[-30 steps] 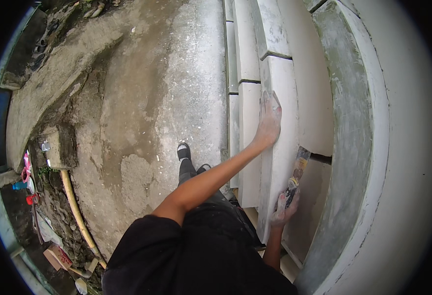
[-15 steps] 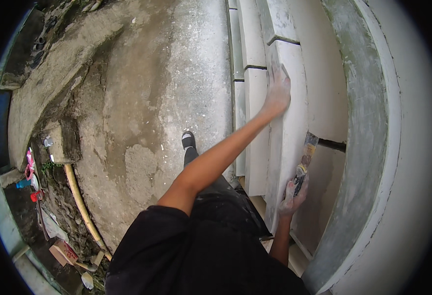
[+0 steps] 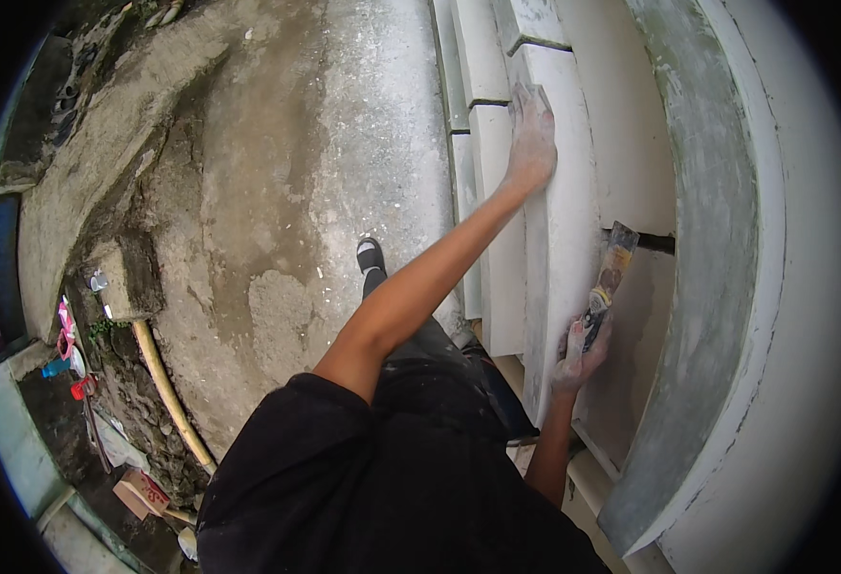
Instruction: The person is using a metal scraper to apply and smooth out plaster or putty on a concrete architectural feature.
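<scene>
My left hand [image 3: 533,143] is stretched forward on the pale stepped concrete ledge [image 3: 561,249], closed on a thin grey flat piece [image 3: 529,93] that lies against its surface and is partly hidden by the fingers. Nearer my body, my right hand [image 3: 583,354] grips the dark handle of a scraper [image 3: 614,258] with a flat blade and a worn yellowish label, beside the ledge's right side. The blade points away from me, near a dark gap in the pale panels. Both hands are dusted white.
A grey band [image 3: 702,220] and white wall [image 3: 812,163] run along the right. A stained concrete path [image 3: 248,143] lies left, with my sandalled foot [image 3: 370,255] on it. Further left are a bamboo pole [image 3: 167,392], a cardboard box [image 3: 140,493] and scattered coloured items [image 3: 81,387].
The ledge and my foot have shifted upward in the picture. My left hand has slid slightly farther forward along the ledge; my right hand and scraper have also risen in the picture.
</scene>
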{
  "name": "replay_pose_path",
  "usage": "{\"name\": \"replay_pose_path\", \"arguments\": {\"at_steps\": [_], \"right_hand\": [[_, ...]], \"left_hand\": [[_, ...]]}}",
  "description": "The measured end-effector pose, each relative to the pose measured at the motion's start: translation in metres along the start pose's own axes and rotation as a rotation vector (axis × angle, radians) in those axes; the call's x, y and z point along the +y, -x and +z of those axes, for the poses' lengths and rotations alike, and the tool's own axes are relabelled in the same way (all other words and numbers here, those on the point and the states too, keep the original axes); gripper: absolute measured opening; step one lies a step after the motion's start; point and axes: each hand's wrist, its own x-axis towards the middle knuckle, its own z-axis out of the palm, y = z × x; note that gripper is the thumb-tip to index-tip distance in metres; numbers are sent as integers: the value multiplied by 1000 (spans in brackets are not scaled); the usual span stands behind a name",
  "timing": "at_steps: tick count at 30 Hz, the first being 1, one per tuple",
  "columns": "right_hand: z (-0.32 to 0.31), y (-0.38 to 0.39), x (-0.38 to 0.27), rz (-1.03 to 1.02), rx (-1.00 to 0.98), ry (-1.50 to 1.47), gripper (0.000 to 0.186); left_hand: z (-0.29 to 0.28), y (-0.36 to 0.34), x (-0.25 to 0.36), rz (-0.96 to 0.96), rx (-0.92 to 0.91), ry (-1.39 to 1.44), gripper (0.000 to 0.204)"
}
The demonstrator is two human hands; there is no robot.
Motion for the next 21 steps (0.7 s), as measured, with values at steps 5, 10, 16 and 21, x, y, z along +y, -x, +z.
{"name": "replay_pose_path", "arguments": {"at_steps": [5,10,16,21], "right_hand": [[1,3,6,148,46,-210,48],[16,0,2,169,108,-369,43],[6,-3,14,134,110,-416,40],[5,0,5,186,72,-438,42]], "left_hand": [[43,194,47,-273,-106,-46,59],[5,24,-5,-104,-4,-42,63],[48,209,29,-186,-122,-118,56],[10,69,19,-136,-110,11,56]]}}
